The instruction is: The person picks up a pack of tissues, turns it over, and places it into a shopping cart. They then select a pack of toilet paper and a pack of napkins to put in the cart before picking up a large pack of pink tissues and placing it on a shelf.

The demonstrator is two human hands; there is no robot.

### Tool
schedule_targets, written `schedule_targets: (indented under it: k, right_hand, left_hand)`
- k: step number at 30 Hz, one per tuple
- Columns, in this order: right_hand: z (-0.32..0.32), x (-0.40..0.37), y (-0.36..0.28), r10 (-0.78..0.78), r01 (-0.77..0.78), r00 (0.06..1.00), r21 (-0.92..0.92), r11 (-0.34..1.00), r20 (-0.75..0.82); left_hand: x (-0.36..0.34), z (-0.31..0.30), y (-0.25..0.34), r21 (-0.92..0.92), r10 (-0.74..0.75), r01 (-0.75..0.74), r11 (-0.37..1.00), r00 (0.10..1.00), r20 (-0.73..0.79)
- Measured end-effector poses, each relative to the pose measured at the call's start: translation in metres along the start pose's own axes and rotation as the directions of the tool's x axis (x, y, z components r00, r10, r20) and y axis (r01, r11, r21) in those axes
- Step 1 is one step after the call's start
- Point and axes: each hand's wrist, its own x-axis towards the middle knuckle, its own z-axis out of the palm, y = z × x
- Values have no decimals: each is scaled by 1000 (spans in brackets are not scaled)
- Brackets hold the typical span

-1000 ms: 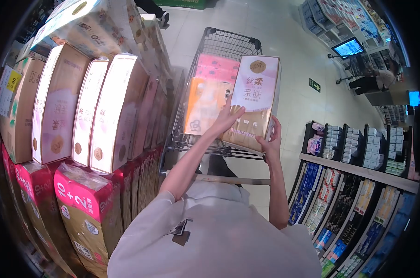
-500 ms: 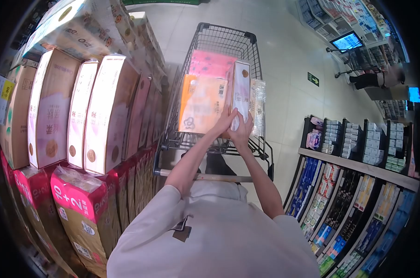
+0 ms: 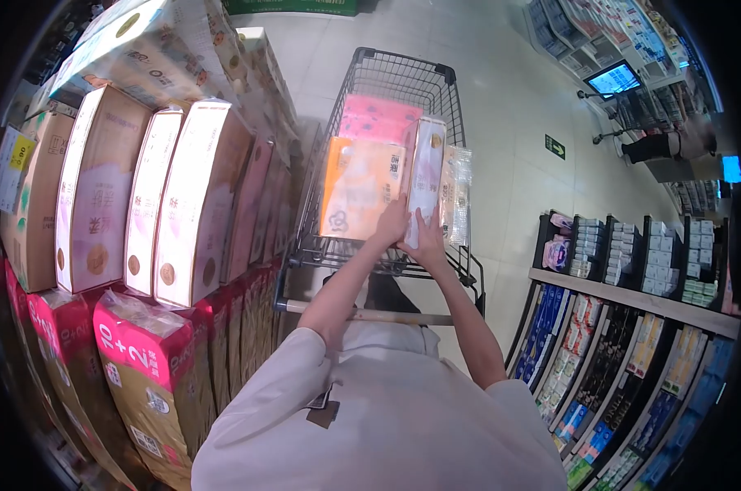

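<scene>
A narrow white and lilac carton (image 3: pixel 427 159), apparently a tissue pack, stands on edge inside the shopping cart (image 3: pixel 374 69). At its near end, my left hand (image 3: pixel 393 221) presses along the left side. My right hand (image 3: pixel 425 239) wraps the lower right corner, fingers lying over its face. Left of the carton lies an orange and white pack (image 3: pixel 354 184), touching it or nearly so. Behind that is a pink pack (image 3: pixel 378 119), and a clear-wrapped pack (image 3: pixel 456 192) sits close on the right. The carton's underside is hidden.
Cartons like it (image 3: pixel 194 204) stand in a row at my left, on gold and pink packs (image 3: pixel 145 368). The cart handle (image 3: pixel 370 315) crosses before my waist. Shelves of small boxes (image 3: pixel 624 303) line the right; a person (image 3: pixel 673 146) stands farther off.
The carton and both hands have shifted slightly down and right in view, along with the whole scene. My hands remain at the carton's near end.
</scene>
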Motion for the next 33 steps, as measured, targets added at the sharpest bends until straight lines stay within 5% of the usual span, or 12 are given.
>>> schedule_targets:
  k: [3,8,10,11,15,33]
  right_hand:
    - [-26,-9,-4,-6,5,999,5,1000,41]
    - [-55,-54,-25,297,-348,918,179,920,263]
    - [-44,-65,-22,239,-248,961,53,967,138]
    - [-37,-67,-19,204,-204,976,-16,979,79]
    - [-24,-51,-35,442,-432,885,91,897,-147]
    - [-16,-28,-11,373,-389,903,-35,921,-213]
  left_hand:
    - [-26,-38,-22,-167,177,-147,975,967,183]
    - [-127,-119,-62,337,170,-161,928,985,5]
    - [-154,-134,-75,515,151,-71,854,982,-116]
    - [-158,-135,-78,488,179,-96,868,976,-127]
    - [-159,-135,-78,425,196,-102,899,963,-183]
    - [-124,-148,-63,347,91,-30,937,983,-161]
